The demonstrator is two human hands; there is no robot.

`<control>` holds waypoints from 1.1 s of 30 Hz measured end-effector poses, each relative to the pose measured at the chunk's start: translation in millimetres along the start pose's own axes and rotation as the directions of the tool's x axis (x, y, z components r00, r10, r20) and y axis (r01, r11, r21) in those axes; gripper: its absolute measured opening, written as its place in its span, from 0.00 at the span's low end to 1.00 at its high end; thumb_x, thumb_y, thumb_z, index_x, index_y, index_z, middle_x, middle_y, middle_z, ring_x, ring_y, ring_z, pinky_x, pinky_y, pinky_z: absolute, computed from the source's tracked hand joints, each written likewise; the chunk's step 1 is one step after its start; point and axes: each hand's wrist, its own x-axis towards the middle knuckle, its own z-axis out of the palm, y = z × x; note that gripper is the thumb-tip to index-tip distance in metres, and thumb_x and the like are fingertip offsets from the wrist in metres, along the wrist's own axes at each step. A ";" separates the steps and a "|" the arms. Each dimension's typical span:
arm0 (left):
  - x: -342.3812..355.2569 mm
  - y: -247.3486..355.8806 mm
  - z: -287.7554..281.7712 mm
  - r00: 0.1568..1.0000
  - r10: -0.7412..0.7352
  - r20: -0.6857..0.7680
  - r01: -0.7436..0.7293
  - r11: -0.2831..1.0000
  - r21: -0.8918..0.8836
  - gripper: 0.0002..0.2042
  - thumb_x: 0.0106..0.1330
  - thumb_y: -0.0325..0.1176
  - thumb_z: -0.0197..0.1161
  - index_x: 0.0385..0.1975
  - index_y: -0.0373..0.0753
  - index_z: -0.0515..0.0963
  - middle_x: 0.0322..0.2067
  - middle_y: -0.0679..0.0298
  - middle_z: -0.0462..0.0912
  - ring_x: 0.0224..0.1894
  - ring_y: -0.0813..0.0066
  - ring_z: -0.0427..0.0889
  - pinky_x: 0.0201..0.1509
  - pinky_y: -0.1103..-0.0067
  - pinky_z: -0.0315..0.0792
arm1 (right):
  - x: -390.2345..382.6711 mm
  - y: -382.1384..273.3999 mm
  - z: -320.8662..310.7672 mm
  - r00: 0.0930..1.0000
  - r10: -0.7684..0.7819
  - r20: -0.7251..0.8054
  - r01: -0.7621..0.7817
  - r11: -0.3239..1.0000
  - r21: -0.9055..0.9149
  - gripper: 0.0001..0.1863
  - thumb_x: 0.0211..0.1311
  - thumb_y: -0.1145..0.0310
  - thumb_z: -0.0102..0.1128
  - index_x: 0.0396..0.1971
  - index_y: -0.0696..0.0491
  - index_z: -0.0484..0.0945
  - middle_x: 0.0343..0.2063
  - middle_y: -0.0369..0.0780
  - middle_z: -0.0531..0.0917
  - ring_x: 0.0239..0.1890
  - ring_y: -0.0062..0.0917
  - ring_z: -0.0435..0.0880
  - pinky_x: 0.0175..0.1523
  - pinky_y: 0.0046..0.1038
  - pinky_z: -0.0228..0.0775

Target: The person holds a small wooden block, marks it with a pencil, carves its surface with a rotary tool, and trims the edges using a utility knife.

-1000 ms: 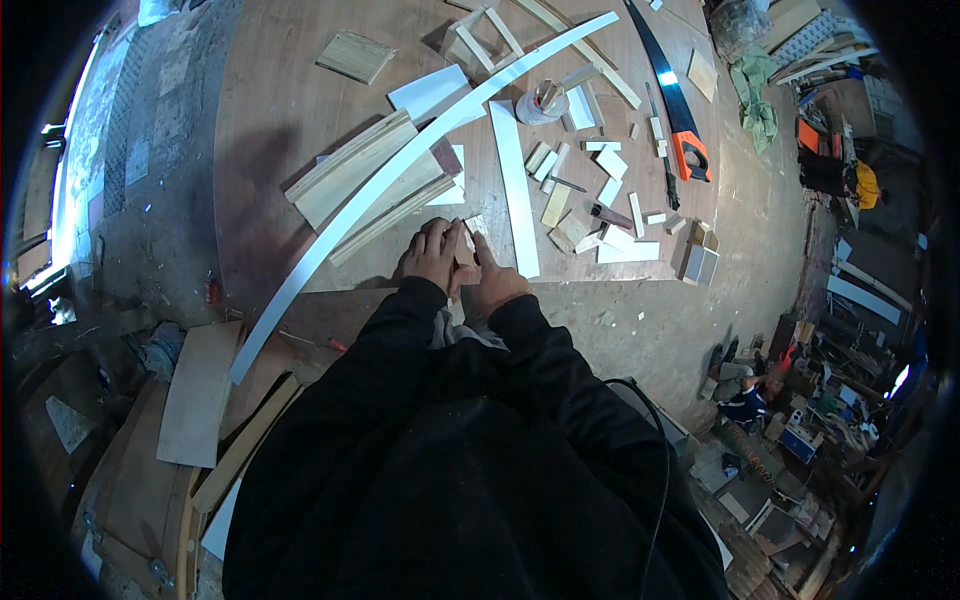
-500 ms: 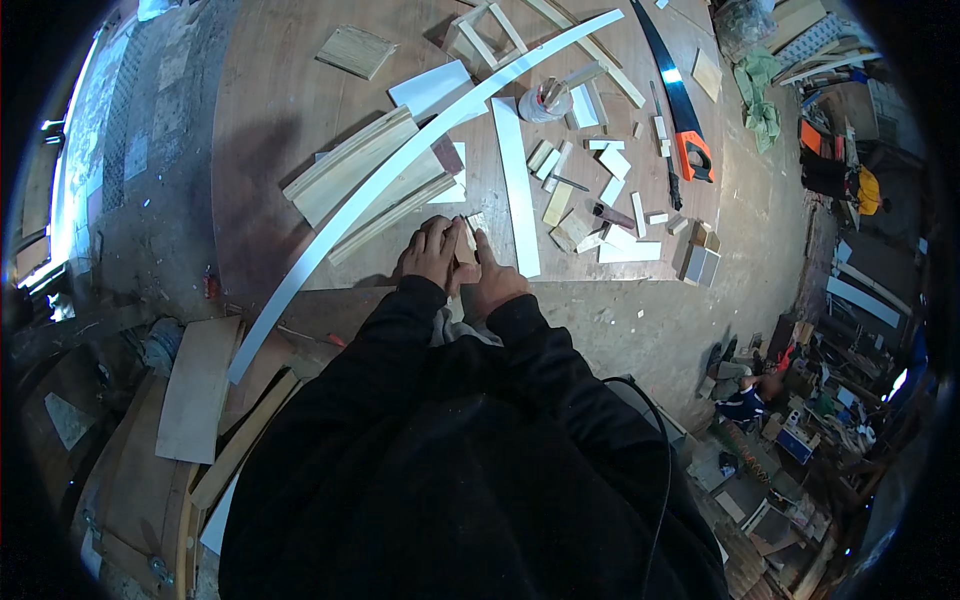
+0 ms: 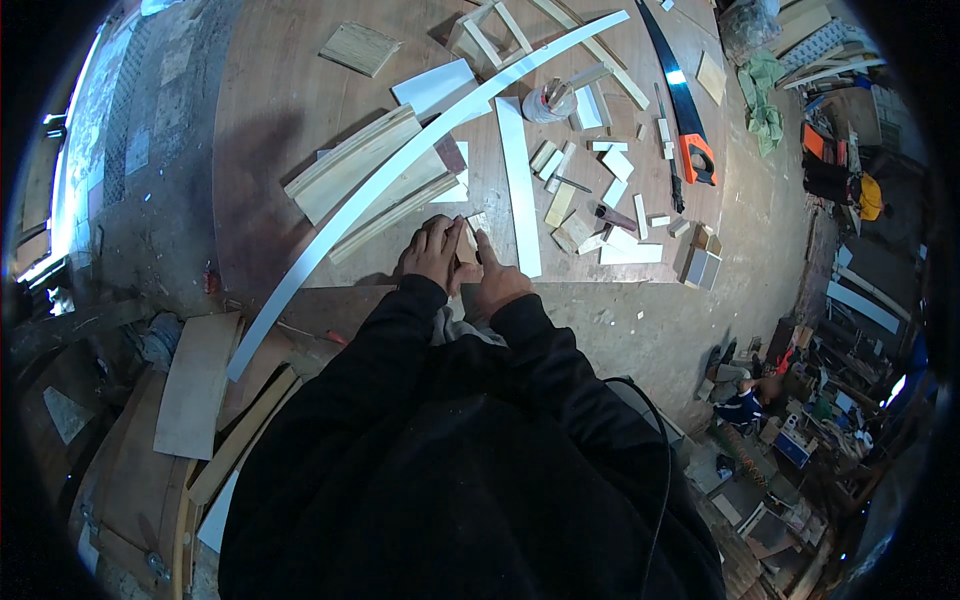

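Close to the table's near edge, my left hand (image 3: 431, 254) presses down with bent fingers on a small light wooden block (image 3: 466, 249). My right hand (image 3: 499, 284) grips the same block from the other side, its index finger stretched along it. A thin dark sliver shows beside that fingertip, too small to make out. Both palms and the lower part of the block are hidden. Just right of my hands lies a flat white strip (image 3: 517, 190). To the left, wooden moulding pieces (image 3: 352, 150) rest under a long white strip (image 3: 400, 158).
Several small wood offcuts (image 3: 616, 162) and a pencil (image 3: 574, 184) lie to the right. Beyond them are a handsaw (image 3: 696, 157) with an orange handle and a jar of sticks (image 3: 549, 102). The long strip overhangs the table's (image 3: 265, 130) near left edge. A person (image 3: 742, 403) sits far right.
The whole view has shifted very slightly. Both hands stay on the wooden block, with almost no movement in the fingers.
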 end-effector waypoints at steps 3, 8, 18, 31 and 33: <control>0.3 -1.9 1.8 1.000 0.005 -0.011 -0.005 1.000 0.003 0.45 0.57 0.50 0.68 0.73 0.46 0.53 0.63 0.57 0.62 0.61 0.53 0.66 0.62 0.66 0.68 | -2.8 -5.2 -5.2 1.000 -0.013 0.019 0.014 0.999 -0.037 0.38 0.68 0.59 0.47 0.75 0.41 0.44 0.33 0.59 0.84 0.37 0.53 0.85 0.45 0.49 0.75; -0.4 -1.6 2.6 1.000 -0.008 0.012 0.008 1.000 0.017 0.45 0.56 0.50 0.68 0.74 0.46 0.53 0.63 0.56 0.62 0.61 0.52 0.66 0.63 0.66 0.68 | -2.2 -4.6 -4.1 0.999 -0.031 0.012 0.031 0.998 -0.050 0.36 0.70 0.61 0.44 0.75 0.44 0.43 0.32 0.57 0.84 0.36 0.51 0.86 0.44 0.47 0.76; 0.4 -2.1 3.9 0.999 -0.023 0.029 0.024 1.000 -0.015 0.44 0.56 0.48 0.68 0.72 0.45 0.55 0.65 0.56 0.59 0.61 0.52 0.65 0.62 0.63 0.67 | 2.9 -7.6 1.4 0.999 -0.039 0.011 0.040 0.997 -0.069 0.38 0.68 0.60 0.47 0.75 0.48 0.44 0.33 0.58 0.84 0.36 0.52 0.85 0.45 0.46 0.76; -3.6 1.5 7.1 1.000 0.014 0.014 -0.015 0.997 0.072 0.41 0.57 0.51 0.65 0.71 0.45 0.59 0.63 0.58 0.62 0.55 0.53 0.66 0.60 0.64 0.66 | -3.1 -7.4 6.7 0.999 0.035 0.022 -0.032 0.992 -0.121 0.39 0.68 0.61 0.47 0.75 0.42 0.41 0.31 0.56 0.85 0.34 0.48 0.87 0.42 0.44 0.79; -1.9 2.0 7.5 0.999 0.032 0.002 -0.032 0.997 0.074 0.41 0.58 0.52 0.63 0.71 0.45 0.60 0.62 0.58 0.62 0.55 0.53 0.66 0.59 0.64 0.66 | -3.2 2.0 12.8 1.000 0.026 0.010 -0.025 0.995 -0.092 0.39 0.68 0.62 0.47 0.75 0.42 0.41 0.30 0.56 0.85 0.34 0.48 0.87 0.42 0.45 0.79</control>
